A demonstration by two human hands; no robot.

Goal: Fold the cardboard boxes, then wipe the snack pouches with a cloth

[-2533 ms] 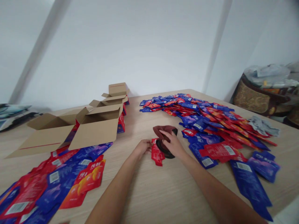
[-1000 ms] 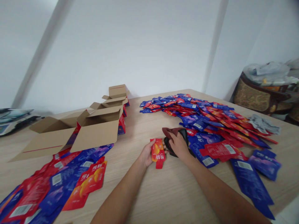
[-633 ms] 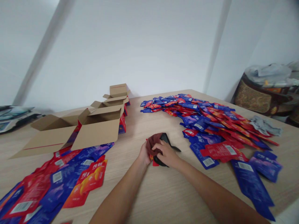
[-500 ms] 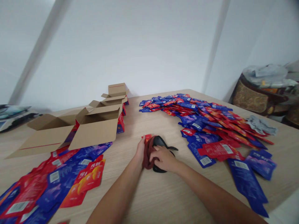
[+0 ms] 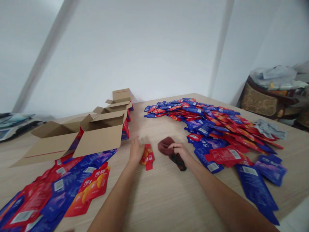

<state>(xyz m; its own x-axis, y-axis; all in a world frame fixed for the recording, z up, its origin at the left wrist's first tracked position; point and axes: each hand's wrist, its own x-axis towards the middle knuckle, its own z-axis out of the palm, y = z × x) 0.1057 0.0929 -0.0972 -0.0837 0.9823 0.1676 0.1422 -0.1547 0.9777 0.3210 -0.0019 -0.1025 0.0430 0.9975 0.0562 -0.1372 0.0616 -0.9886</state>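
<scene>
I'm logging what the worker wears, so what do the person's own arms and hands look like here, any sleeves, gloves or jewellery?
Both forearms are bare up to the bottom edge of the picture, with no sleeves in view. The left hand and the right hand wear no gloves. No watch, bracelet or ring shows on either, though the left hand is a little blurred, so small details there cannot be told.

A makeshift packing spot in a plain room — a wooden table (image 5: 169,199) heaped with hundreds of red and blue packets (image 5: 217,129), open cardboard boxes (image 5: 96,132) holding more, bare white walls (image 5: 145,48) — and a cluttered old armchair (image 5: 263,103) in the corner.
</scene>
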